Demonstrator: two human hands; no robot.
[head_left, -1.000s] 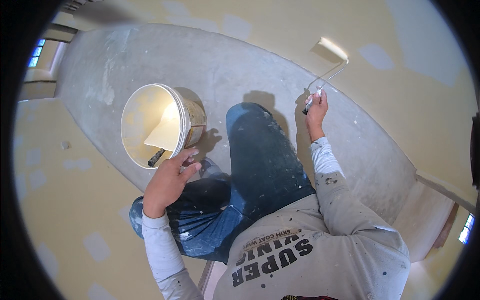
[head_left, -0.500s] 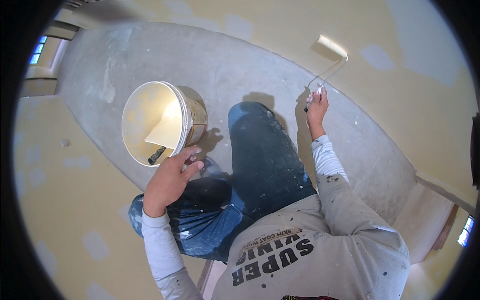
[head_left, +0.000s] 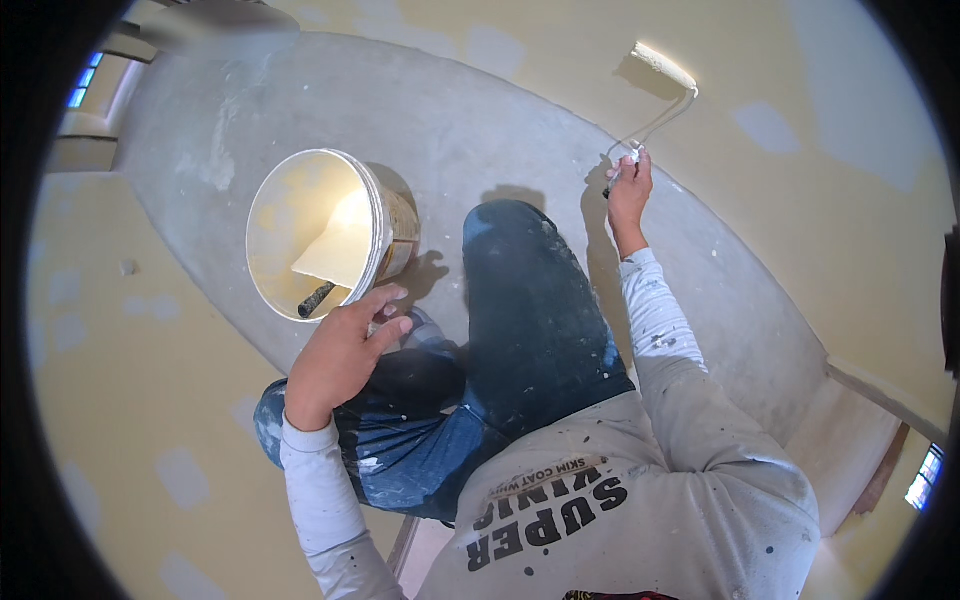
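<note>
Yellow walls with paler patches are seen around a bare grey concrete floor [head_left: 480,130], viewed from above a person in paint-flecked jeans and a grey long-sleeved shirt. A paint roller [head_left: 662,66] is gripped at its handle by the right hand [head_left: 628,196], fingers closed round it, and its sleeve is held against the wall at upper right. The left hand [head_left: 340,350] is held loosely spread, fingertips at the rim of a white bucket [head_left: 390,225] of pale paint standing on the floor, with a dark handle lying inside.
</note>
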